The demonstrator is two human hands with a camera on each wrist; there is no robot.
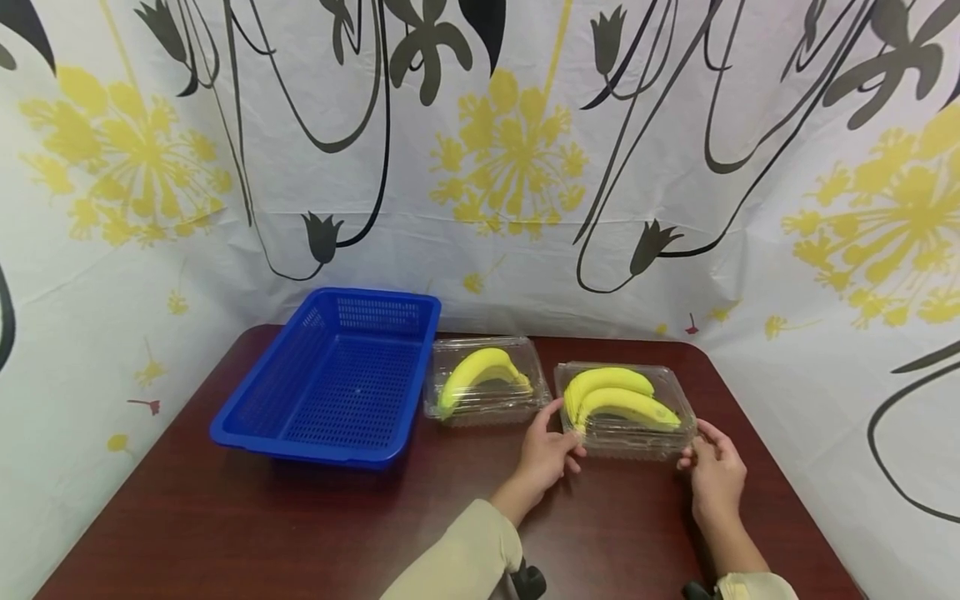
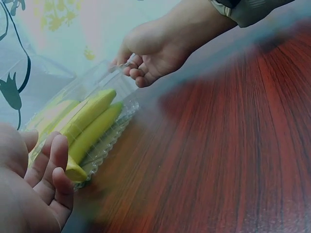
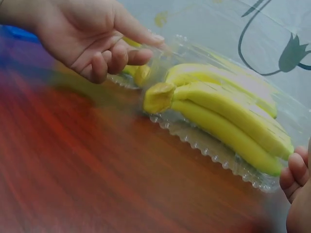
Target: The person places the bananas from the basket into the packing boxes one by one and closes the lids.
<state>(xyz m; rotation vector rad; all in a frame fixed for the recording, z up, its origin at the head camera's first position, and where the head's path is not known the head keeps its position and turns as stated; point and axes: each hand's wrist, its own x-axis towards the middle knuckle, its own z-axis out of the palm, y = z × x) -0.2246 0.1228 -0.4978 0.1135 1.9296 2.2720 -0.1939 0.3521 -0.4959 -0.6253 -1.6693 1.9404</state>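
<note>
A clear plastic clamshell box (image 1: 637, 446) with a bunch of yellow bananas (image 1: 622, 402) inside lies on the right part of the table, its lid down over the fruit. My left hand (image 1: 546, 454) grips the box at its front left corner. On the opposite side my right hand (image 1: 717, 477) pinches the front right corner, and in the left wrist view its thumb and fingers (image 2: 138, 73) are curled at the lid's edge. The bananas' stem end (image 3: 159, 98) points toward the left hand in the right wrist view.
Left of that box stands a second clear clamshell box (image 1: 437, 367) with a yellow banana (image 1: 480, 367) inside. A blue perforated plastic basket (image 1: 315, 452) sits farther left. All rest on a dark red wooden table (image 1: 315, 533), with a flower-patterned sheet (image 1: 495, 275) behind it.
</note>
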